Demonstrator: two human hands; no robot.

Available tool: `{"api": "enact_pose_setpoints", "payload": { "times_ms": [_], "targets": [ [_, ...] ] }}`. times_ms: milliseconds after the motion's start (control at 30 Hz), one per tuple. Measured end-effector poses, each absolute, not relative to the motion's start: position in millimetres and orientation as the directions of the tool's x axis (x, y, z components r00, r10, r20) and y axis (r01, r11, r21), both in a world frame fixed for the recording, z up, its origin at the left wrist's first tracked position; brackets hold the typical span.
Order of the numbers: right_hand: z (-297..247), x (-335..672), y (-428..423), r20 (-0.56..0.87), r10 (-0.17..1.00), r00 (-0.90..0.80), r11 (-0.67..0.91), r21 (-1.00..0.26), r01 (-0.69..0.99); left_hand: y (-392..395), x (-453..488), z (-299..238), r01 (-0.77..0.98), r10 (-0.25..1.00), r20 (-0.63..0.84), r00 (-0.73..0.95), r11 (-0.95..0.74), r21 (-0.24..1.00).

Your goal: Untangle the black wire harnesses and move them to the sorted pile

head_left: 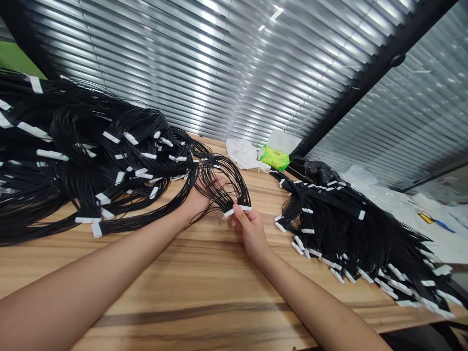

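Note:
In the middle of the table, a looped bundle of thin black wires (234, 174) with white connectors at its ends arches between my hands. My right hand (252, 229) pinches one white connector (245, 208) between thumb and fingers; a second white connector (228, 213) sits just left of it. Behind the bundle is my left hand (200, 195), its fingers partly hidden by the wires and curled around them. The bundle runs leftward toward a big pile of similar black wires (73, 126), with white connectors scattered through it.
On the right lies another heap of black wires (340, 219) with white connectors along its near edge. A green tissue pack (275, 157) and crumpled white tissue (244, 152) are at the back. Yellow-and-blue cutters (435, 222) rest far right. Corrugated metal shutters (175, 53) stand behind the wooden table (183, 292).

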State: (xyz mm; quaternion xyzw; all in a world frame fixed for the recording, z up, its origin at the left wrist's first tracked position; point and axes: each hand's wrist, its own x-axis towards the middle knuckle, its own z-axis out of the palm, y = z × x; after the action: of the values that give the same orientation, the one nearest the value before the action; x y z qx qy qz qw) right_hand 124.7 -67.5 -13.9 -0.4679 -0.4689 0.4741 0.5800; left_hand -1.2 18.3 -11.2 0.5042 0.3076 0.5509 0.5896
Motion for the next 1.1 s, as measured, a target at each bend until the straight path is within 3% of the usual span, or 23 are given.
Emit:
{"api": "enact_pose_setpoints", "payload": {
  "times_ms": [167, 400, 933, 1100],
  "targets": [
    [-14.3, 126.0, -66.6, 0.155, 0.968, 0.195, 0.17, -0.984, -0.061, 21.1, -1.2, -15.0, -0.228, 0.944, 0.296, 0.145, -0.259, 0.938],
    [-12.8, 127.3, -64.4, 0.186, 0.937, 0.295, 0.209, -0.977, -0.048, 13.5, -2.9, -5.5, -0.098, 0.928, 0.329, 0.177, -0.316, 0.944],
    [-12.1, 134.8, -58.6, 0.206, 0.896, 0.392, 0.232, -0.973, -0.019, -0.6, -8.8, 8.4, -0.125, 0.925, 0.345, 0.162, -0.327, 0.937],
    [-12.4, 136.1, -56.6, 0.209, 0.874, 0.439, 0.236, -0.972, -0.008, 0.2, -10.1, 3.6, 0.01, 0.906, 0.369, 0.205, -0.379, 0.925]
  ]
}}
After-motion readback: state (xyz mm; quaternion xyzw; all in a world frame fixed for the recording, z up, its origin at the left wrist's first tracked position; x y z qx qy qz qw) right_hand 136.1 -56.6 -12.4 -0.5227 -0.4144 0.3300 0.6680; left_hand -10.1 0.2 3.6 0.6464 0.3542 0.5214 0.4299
